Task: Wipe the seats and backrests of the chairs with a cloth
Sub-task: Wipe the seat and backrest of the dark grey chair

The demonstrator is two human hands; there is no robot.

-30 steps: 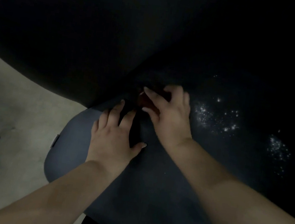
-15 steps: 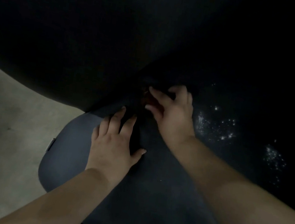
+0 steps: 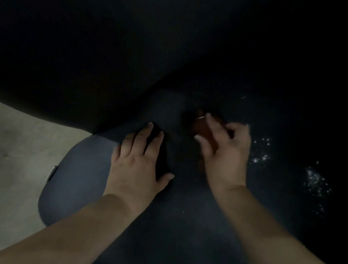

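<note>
Since the earlier frames, the right hand (image 3: 226, 152) has shifted slightly rightward along the seat, toward the white specks, while the left hand (image 3: 139, 162) has stayed planted in place.

Head view: a dim scene looking down on a dark blue chair seat (image 3: 176, 233), its black backrest (image 3: 113, 45) filling the top. The left hand lies flat on the seat, fingers straight and slightly spread, thumb out. The right hand's fingers curl around a dark reddish-brown cloth (image 3: 202, 128), bunched against the seat near the backrest crease. White specks (image 3: 315, 183) dot the seat just right of that hand. Pale floor (image 3: 6, 141) shows at left.
</note>
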